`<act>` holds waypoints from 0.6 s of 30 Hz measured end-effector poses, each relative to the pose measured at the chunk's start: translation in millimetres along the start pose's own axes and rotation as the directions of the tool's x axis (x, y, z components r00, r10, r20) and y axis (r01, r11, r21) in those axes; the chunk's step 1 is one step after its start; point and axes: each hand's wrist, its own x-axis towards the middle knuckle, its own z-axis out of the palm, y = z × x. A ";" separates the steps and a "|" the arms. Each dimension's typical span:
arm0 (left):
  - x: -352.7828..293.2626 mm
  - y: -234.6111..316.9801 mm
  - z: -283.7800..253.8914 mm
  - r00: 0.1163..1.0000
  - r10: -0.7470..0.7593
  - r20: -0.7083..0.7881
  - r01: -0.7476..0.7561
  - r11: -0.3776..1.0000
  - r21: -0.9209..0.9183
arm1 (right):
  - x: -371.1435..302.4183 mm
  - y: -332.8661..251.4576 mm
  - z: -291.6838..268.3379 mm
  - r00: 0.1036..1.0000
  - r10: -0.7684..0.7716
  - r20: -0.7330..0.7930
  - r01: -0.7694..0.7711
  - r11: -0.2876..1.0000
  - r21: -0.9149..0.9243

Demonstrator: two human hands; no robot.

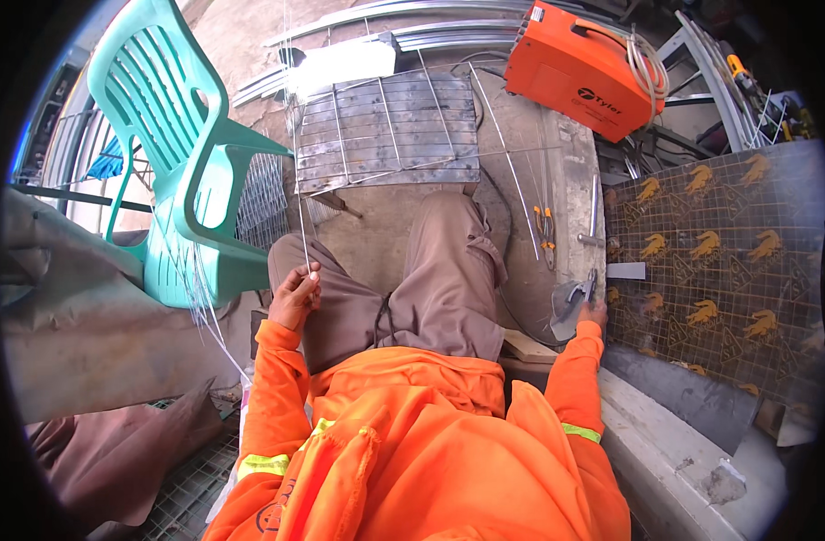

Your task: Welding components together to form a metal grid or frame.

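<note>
My left hand (297, 296) is closed in a pinch on a thin metal rod (304, 236), just above my left knee. The rod's far end reaches the near left corner of a small metal-topped stand (385, 167). Thin wires (391, 126) lie crossed over that top in an open grid. Off to the right, my right hand (595, 311) is closed around a grey clamp-like tool (587, 287), whose exact kind is unclear. Beside it is a grey sheet-like piece (566, 307). Beyond the hand, orange-handled pliers (545, 233) and a hammer (592, 240) lie on the concrete.
A green plastic chair (205, 248) stands at the left, with long wires (196, 287) over its seat. An orange machine with a coiled cable (570, 77) sits at the far right. A patterned dark board (701, 261) lies right; metal channels (430, 38) lie behind the stand.
</note>
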 end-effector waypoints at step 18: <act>-13.0 8.0 -26.9 0.955 0.147 0.257 -0.074 0.959 -0.275 | -154.5 -325.5 -81.4 0.607 -0.526 0.596 -0.228 0.603 0.765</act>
